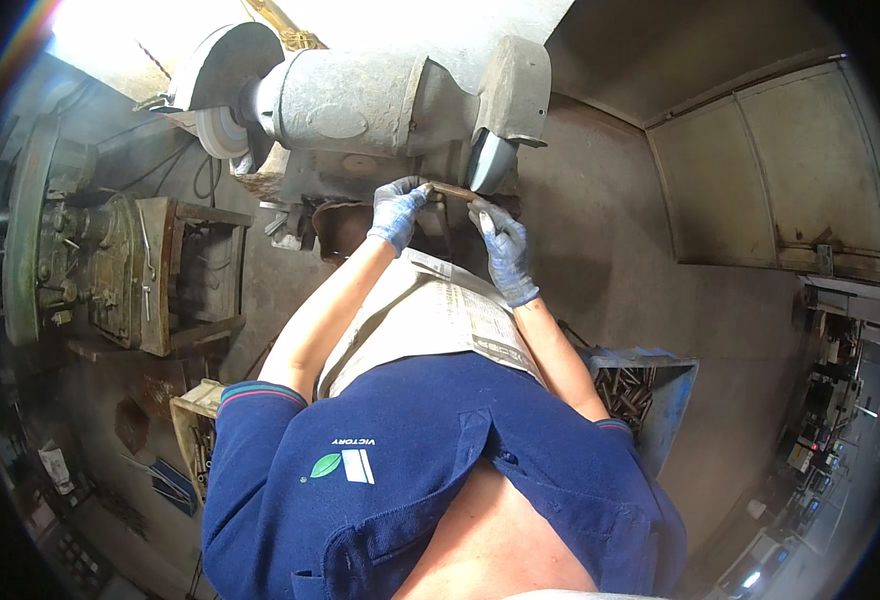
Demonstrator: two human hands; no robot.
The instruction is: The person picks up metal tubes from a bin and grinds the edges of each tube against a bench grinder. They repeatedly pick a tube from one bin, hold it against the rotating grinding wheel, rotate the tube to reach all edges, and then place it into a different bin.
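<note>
A short brownish metal rod [453,190] spans the gap between my two gloved hands, just below the right end of a grey double-ended grinder [350,100]. My left hand [397,214] is closed on the rod's left end. Fingers of my right hand [503,248] pinch its other end. Both gloves are blue and grey. Close to the rod, the right grinding wheel [494,162] shows beneath its guard; whether they touch I cannot tell. At the grinder's left end is a pale wheel [222,133] under a round guard.
A blue bin [672,400] holding several metal rods [624,390] stands by my right arm. Another container [196,408] sits to my left, near a green machine [100,260] on a stand. A light cloth [410,310] covers my lap. Metal panels [770,165] stand at far right.
</note>
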